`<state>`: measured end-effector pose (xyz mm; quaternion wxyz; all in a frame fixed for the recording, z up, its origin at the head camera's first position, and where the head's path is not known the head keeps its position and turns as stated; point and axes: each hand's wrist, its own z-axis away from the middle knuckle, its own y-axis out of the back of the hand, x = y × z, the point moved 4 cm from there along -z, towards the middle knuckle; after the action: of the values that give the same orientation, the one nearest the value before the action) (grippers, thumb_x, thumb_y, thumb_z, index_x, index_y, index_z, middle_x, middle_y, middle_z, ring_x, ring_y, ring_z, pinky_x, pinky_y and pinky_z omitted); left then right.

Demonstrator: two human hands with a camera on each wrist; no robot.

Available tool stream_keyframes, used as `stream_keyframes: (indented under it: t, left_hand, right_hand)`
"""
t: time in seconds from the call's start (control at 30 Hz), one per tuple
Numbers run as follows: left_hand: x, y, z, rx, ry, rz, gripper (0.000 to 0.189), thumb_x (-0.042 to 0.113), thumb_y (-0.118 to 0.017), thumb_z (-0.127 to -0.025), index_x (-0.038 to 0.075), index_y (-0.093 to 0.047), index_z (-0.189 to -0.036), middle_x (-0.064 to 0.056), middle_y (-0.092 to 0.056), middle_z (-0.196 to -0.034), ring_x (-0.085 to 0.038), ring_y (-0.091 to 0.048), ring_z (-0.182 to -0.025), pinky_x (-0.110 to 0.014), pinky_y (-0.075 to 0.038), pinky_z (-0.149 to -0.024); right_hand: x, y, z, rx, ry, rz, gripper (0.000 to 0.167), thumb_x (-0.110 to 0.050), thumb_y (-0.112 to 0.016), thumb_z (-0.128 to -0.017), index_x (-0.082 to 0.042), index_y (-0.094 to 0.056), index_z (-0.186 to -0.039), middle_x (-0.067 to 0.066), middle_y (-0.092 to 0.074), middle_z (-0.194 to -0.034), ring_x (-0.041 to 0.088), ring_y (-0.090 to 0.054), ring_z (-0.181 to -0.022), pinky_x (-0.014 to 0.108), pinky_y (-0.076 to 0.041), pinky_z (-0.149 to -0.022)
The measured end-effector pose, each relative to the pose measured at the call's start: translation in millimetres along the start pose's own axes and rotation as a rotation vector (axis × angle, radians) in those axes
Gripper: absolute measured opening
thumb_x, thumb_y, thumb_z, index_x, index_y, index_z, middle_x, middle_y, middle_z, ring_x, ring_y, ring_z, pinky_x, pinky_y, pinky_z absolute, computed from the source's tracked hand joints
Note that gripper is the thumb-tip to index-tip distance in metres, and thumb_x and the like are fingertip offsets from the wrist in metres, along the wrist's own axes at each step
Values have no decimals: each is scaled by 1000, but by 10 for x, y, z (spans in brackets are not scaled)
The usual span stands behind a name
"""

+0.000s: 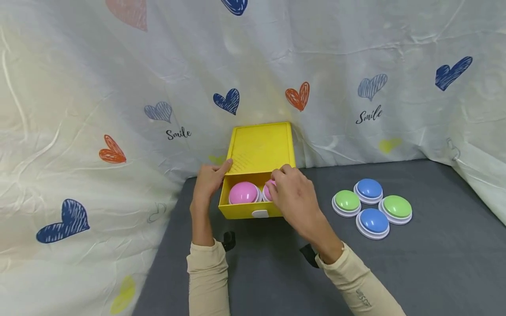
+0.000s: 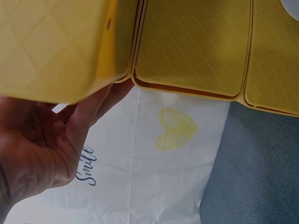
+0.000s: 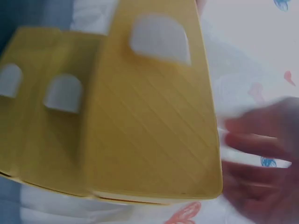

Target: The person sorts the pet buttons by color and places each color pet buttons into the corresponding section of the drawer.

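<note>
A yellow box [image 1: 241,213] stands with its lid [image 1: 262,147] raised, a white tab on its front. Inside sit two pink buzzer buttons with white rims, the left one [image 1: 243,193] in plain sight and the right one [image 1: 268,191] partly covered by fingers. My left hand [image 1: 207,182] grips the box's left side near the hinge, thumb at the lid's lower corner. Over the box's right side, my right hand [image 1: 294,195] pinches the right pink button with curled fingers. Yellow diamond-patterned panels [image 2: 194,46] fill the left wrist view; the right wrist view has yellow fronts [image 3: 154,126] with white tabs.
Two blue buzzer buttons [image 1: 373,220] and two green ones [image 1: 397,206] form a cluster on the dark grey table [image 1: 442,263], right of the box. A white curtain [image 1: 328,109] printed with hearts hangs behind and at the left.
</note>
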<state>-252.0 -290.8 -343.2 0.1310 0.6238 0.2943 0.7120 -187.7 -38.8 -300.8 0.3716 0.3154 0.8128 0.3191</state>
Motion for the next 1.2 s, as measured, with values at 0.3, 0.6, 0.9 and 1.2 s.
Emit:
stream_keyframes:
  t: [0.3,0.6,0.9,1.2]
  left_hand:
    - [-31,81,66,39,22,-63,61,62,-58,-101,7,-68,-76,7,-41,-56,-18,-47,-63,-29,-33,-57]
    - [-43,98,89,39,21,-72,63,60,-58,-101,14,-50,-59,8,-30,-51,-15,-31,-51,-29,-25,-51]
    - [21,32,40,20,35,-42,62,60,-59,-101,17,-46,-58,8,-28,-52,-13,-26,-50,-28,-22,-51]
    - [17,-39,2,-7,33,-22,66,61,-59,-101,21,-40,-52,9,-29,-49,-14,-29,-48,-29,-27,-52]
  right_hand:
    - [-265,-152,630,250,162,-35,13,-18,-84,-89,-11,-74,-90,-1,-68,-76,11,-63,-59,26,-54,-53]
    - [-258,-354,634,167,144,36,20,-17,-88,-86,-7,-73,-96,4,-70,-79,17,-68,-61,31,-58,-56]
    - [-40,-366,391,123,80,-109,15,-18,-85,-89,-8,-74,-90,0,-69,-74,13,-63,-60,28,-54,-57]
    - [156,-477,73,70,22,-181,11,-15,-81,-92,-5,-76,-94,6,-77,-83,16,-70,-65,31,-58,-61]
